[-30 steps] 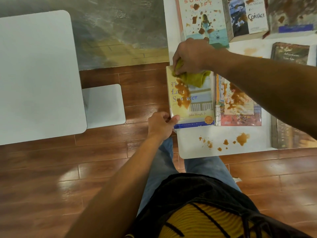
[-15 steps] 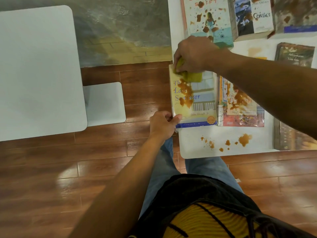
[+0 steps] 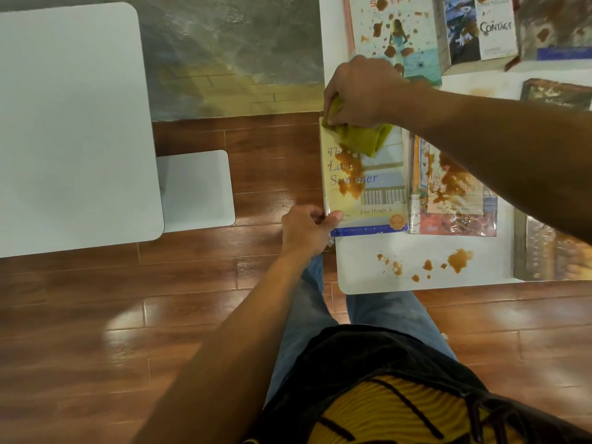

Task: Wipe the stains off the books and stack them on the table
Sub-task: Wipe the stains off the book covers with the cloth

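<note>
Head view, wiping step. Nearest the viewer, the left hand (image 3: 307,230) pinches the near left corner of the pale yellow paperback titled "The Last Summer" (image 3: 378,206), thumb on the cover and fingers curled beneath; the likely purpose is to anchor the book against the drag of the cloth. The book lies flat at the left edge of the white rectangular table (image 3: 362,277), its corner overhanging slightly, which leaves room for that pinch. A brown stain (image 3: 352,179) covers the title lettering at mid-cover and is not yet removed. On the bare tabletop near the front edge lies a scatter of brown droplets (image 3: 455,261).

Further out, the right hand (image 3: 360,91) is closed around a bunched olive-green cloth (image 3: 362,137), pressing it onto the far end of the cover; a loose fold trails toward the stain, suggesting a stroke aimed there. Just beside the yellow book on its right lies a stained, plastic-wrapped colourful paperback (image 3: 455,193). Beyond the hand, a spattered white paperback with a figure in a blue dress (image 3: 403,24) and a dark paperback marked "Contact" (image 3: 480,30) await cleaning. No stack is visible yet.
</note>
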The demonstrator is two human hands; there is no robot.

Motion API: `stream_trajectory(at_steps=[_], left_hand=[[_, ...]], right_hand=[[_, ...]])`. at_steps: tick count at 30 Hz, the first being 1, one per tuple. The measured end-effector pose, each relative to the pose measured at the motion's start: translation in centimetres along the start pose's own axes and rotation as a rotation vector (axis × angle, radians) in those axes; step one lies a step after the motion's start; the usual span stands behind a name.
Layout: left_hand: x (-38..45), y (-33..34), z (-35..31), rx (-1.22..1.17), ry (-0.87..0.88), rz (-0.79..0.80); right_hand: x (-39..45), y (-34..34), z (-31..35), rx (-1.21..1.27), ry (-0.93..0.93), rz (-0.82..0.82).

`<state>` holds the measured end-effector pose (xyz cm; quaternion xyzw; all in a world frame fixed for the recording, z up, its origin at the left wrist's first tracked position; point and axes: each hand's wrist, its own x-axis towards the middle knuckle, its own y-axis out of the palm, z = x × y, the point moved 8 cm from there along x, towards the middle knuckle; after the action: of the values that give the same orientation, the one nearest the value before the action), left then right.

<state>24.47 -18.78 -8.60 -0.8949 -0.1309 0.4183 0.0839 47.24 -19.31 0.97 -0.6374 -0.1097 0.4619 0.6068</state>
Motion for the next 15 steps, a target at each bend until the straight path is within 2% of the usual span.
stream_trajectory(at_steps=[6,10,15], left_hand=[[-0.2,0.0,0.0,-0.025,-0.001,0.001],[-0.3,-0.1,-0.1,-0.008,0.002,0.003],[-0.3,-0.1,-0.3,0.028,0.026,-0.007]], right_hand=[[0.1,-0.4,-0.2,-0.022,0.022,-0.025],[-0.1,-0.2,-0.2,-0.031,-0.024,0.059],[-1.3,0.2,-1.5,-0.017,0.005,0.009]])
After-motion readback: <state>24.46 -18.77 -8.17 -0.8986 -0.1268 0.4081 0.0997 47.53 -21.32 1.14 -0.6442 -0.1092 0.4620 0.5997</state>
